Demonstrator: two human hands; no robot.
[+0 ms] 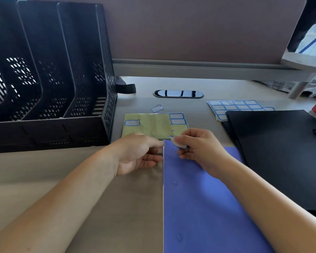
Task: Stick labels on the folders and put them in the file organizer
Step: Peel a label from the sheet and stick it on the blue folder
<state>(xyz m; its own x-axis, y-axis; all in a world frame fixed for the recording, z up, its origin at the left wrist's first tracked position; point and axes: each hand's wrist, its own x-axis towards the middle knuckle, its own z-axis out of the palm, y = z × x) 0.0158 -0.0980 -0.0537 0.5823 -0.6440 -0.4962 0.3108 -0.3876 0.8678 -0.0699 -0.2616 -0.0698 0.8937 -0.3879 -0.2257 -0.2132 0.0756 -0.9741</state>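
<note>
While we look down through the head camera, our right hand point(199, 152) pinches a blue-bordered label point(179, 143) between thumb and fingertips, just above the top left corner of the blue folder point(208, 207). Our left hand point(139, 154) sits just left of that corner, fingers loosely curled and near the folder's edge; we cannot tell whether they press on it.

Just beyond our fingertips lies the yellow backing sheet point(151, 126), mostly peeled, with a few labels left on it. One loose label point(156, 108) lies farther out. A fuller label sheet point(233, 106) and a stack of black folders point(281, 152) lie to the right of our right hand. The black mesh file organizer point(49, 79) stands to the left of our left hand, and its slots look empty.

We judge that the label could curl and stick to our own fingers, or land crooked if the folder slides under the push.

The desk point(44, 170) is pale wood-grain laminate with a cable grommet point(178, 93), backed by a brown partition point(190, 28).
</note>
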